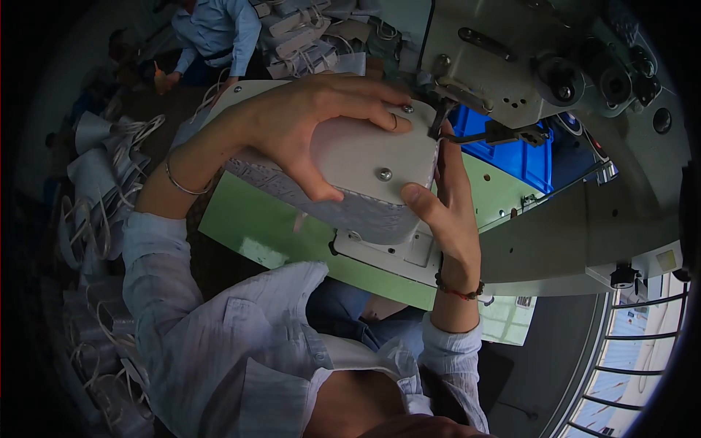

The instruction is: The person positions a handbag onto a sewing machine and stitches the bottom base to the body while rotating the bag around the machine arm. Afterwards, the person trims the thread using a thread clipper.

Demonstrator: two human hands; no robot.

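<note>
A pale box-shaped piece [358, 150] with metal studs on its flat top and a patterned side lies under the sewing machine head [504, 66]. Across its top is my left hand [307, 124], fingers spread, thumb at the near edge. My right hand [449, 208] grips the right end, its thumb on the top edge and its fingers behind the far side, partly hidden. The piece's right edge is close to the machine's needle area [438, 120]. Beneath it, a white machine plate [391, 252] shows on the green table [314, 252].
A blue crate [511, 150] stands behind the machine head. Piles of white pieces with cords [102, 175] lie at the left, more [299, 40] at the back. Another person [219, 33] sits at the upper left. A barred window [635, 365] is at the lower right.
</note>
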